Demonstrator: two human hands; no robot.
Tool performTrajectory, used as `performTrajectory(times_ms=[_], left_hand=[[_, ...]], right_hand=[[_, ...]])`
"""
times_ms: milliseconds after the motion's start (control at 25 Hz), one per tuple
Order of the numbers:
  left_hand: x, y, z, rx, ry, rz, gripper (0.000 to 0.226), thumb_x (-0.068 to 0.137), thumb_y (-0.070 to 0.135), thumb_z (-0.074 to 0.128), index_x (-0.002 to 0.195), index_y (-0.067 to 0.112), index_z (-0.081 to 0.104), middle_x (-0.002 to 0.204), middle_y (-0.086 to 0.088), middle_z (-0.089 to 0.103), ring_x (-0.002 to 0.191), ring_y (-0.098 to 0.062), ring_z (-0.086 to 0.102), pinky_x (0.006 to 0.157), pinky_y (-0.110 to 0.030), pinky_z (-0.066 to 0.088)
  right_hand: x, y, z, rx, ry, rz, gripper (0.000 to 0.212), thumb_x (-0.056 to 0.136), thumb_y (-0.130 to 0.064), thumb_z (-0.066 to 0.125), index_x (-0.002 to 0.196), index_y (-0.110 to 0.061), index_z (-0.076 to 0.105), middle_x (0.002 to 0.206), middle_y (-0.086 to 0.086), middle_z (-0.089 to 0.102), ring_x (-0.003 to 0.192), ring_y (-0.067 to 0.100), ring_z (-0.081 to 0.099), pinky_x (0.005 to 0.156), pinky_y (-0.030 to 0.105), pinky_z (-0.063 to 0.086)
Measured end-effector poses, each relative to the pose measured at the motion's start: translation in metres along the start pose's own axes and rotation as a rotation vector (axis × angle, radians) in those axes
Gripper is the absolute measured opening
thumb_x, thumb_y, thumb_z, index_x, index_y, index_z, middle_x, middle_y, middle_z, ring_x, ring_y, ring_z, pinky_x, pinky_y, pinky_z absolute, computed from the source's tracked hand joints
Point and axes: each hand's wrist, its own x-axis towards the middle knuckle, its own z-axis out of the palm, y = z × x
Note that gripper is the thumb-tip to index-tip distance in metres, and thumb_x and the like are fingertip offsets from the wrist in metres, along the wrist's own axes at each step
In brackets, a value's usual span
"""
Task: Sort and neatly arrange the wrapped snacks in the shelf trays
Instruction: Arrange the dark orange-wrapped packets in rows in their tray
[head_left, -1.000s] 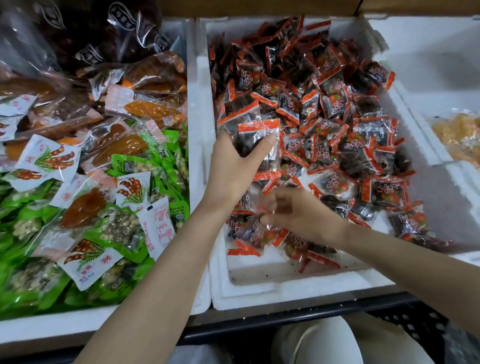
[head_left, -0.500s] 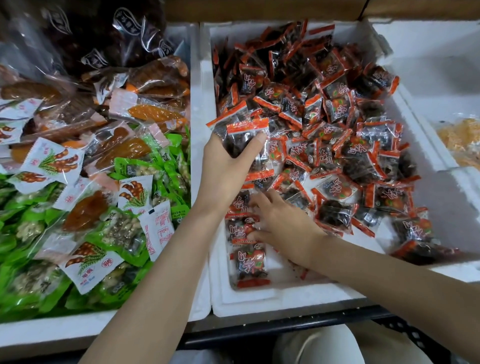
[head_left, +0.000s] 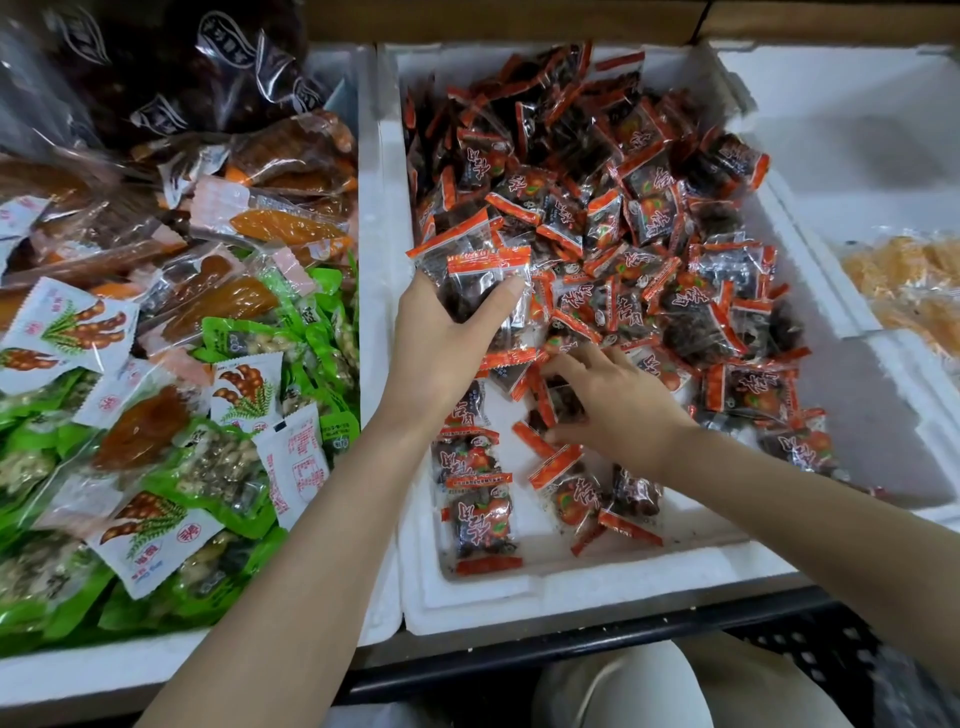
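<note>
left hand (head_left: 441, 348) grips packets (head_left: 480, 280); right hand (head_left: 618, 410), maybe.

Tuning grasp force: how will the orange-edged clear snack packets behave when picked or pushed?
Likely light and floppy: the left hand grips several orange-edged clear snack packets at once. Glossy film looks slippery; pushed ones probably slide on the white foam tray, not roll.

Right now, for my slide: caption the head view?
Left hand grips stacked red-edged packets; right hand reaches among loose packets in the white foam tray.
</note>
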Motion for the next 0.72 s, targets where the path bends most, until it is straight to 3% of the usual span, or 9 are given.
performTrajectory(times_ms=[120, 280, 400, 520, 600, 720], left_hand=[[-0.001, -0.001, 0.0, -0.001, -0.009, 0.009, 0.027, 0.086, 0.027, 0.069, 0.11, 0.016, 0.063, 0.1, 0.007, 0.071, 0.095, -0.006, 0.066, 0.092, -0.039, 0.053], [0.001, -0.004, 0.0, 0.018, -0.021, 0.026, 0.033, 0.084, 0.032, 0.069, 0.111, 0.014, 0.062, 0.1, 0.005, 0.071, 0.095, -0.008, 0.066, 0.091, -0.041, 0.052], [0.0, -0.005, 0.001, 0.036, -0.026, 0.026, 0.035, 0.084, 0.032, 0.069, 0.112, 0.013, 0.061, 0.101, 0.006, 0.07, 0.095, -0.007, 0.066, 0.091, -0.038, 0.052], [0.0, -0.003, 0.001, 0.032, -0.03, 0.044, 0.033, 0.086, 0.029, 0.069, 0.113, 0.013, 0.061, 0.102, 0.006, 0.07, 0.096, -0.005, 0.065, 0.091, -0.034, 0.052], [-0.001, -0.002, 0.002, 0.045, -0.04, 0.055, 0.029, 0.087, 0.028, 0.068, 0.111, 0.012, 0.062, 0.1, 0.005, 0.07, 0.094, -0.005, 0.065, 0.089, -0.03, 0.052], [-0.002, -0.001, 0.003, 0.056, -0.04, 0.063, 0.026, 0.087, 0.027, 0.067, 0.107, 0.012, 0.063, 0.097, 0.001, 0.07, 0.091, -0.008, 0.065, 0.086, -0.029, 0.053]], right_hand=[[-0.004, 0.012, -0.01, -0.002, 0.085, -0.221, 0.054, 0.086, -0.04, 0.059, 0.136, -0.025, 0.043, 0.136, 0.001, 0.042, 0.122, 0.02, 0.038, 0.105, 0.034, 0.035], [-0.026, 0.005, -0.003, -0.038, -0.169, -0.504, 0.043, 0.088, -0.044, 0.055, 0.129, -0.028, 0.052, 0.127, -0.012, 0.049, 0.118, 0.009, 0.04, 0.104, 0.026, 0.033], [-0.017, 0.006, -0.005, 0.052, -0.151, -0.346, 0.022, 0.088, -0.036, 0.059, 0.108, -0.026, 0.062, 0.105, -0.012, 0.056, 0.099, 0.007, 0.048, 0.086, 0.021, 0.041], [-0.006, 0.005, -0.008, 0.313, -0.309, -0.288, 0.013, 0.082, -0.033, 0.069, 0.089, -0.024, 0.064, 0.082, -0.019, 0.056, 0.076, 0.0, 0.053, 0.063, 0.007, 0.034], [-0.006, -0.005, -0.001, 0.325, -0.432, -0.327, 0.019, 0.078, -0.036, 0.072, 0.09, -0.022, 0.064, 0.083, -0.018, 0.058, 0.074, -0.002, 0.052, 0.064, 0.007, 0.035], [-0.003, -0.016, 0.005, 0.134, -0.374, -0.35, 0.033, 0.077, -0.043, 0.07, 0.099, -0.021, 0.057, 0.097, -0.007, 0.061, 0.082, 0.008, 0.051, 0.068, 0.021, 0.037]])
